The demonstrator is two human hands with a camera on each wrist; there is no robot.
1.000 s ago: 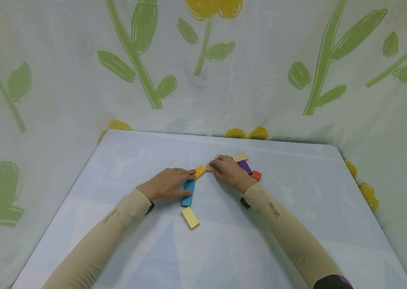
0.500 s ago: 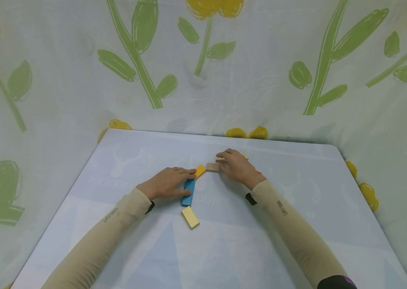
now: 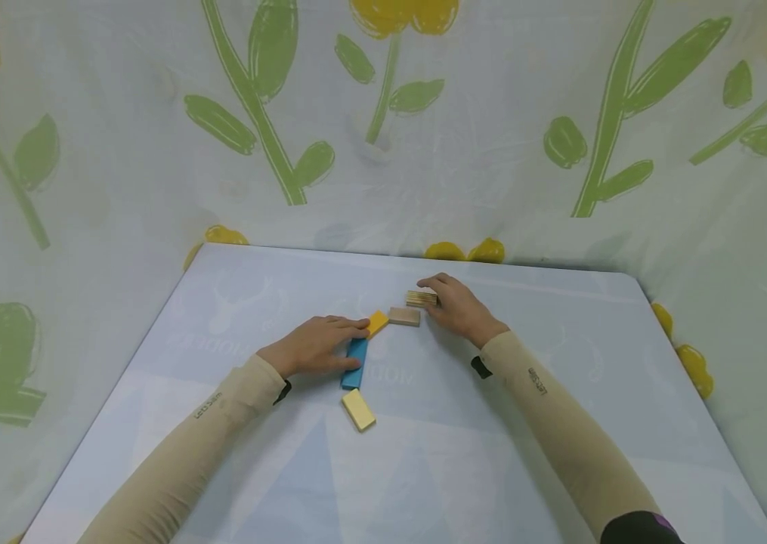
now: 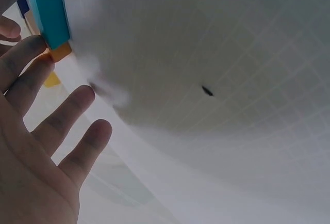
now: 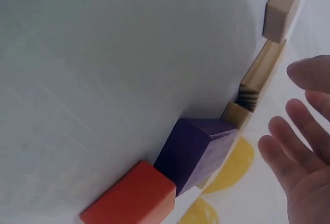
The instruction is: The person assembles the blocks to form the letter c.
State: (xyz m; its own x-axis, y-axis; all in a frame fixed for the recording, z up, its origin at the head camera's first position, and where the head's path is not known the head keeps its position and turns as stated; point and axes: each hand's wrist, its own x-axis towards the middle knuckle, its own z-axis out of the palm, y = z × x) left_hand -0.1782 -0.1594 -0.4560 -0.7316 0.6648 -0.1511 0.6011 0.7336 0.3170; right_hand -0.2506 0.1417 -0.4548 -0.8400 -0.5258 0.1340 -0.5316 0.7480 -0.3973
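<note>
My left hand [image 3: 315, 345] lies with fairly straight fingers at the blue block [image 3: 354, 364], its thumb on that block and its fingertips at the orange block [image 3: 377, 323]. A plain wooden block [image 3: 404, 316] meets the orange one's right end. Behind it is a wooden block with striped sides [image 3: 420, 298]. My right hand [image 3: 462, 310] is beside that striped block, fingers loosely bent. In the right wrist view the fingers [image 5: 291, 152] appear apart from the blocks. A purple block [image 5: 196, 152] and a red block [image 5: 134, 193] show there; the right hand hides them in the head view.
A pale yellow block [image 3: 359, 410] lies at the near end of the blue block. Another wooden block [image 5: 236, 113] sits between the striped and purple ones. The white table [image 3: 254, 453] ends at a flower-patterned cloth [image 3: 492, 181] at the back.
My right hand has drawn back to the right from the plain wooden block to the striped one, uncovering both and covering the purple and red blocks. The left hand has stayed still.
</note>
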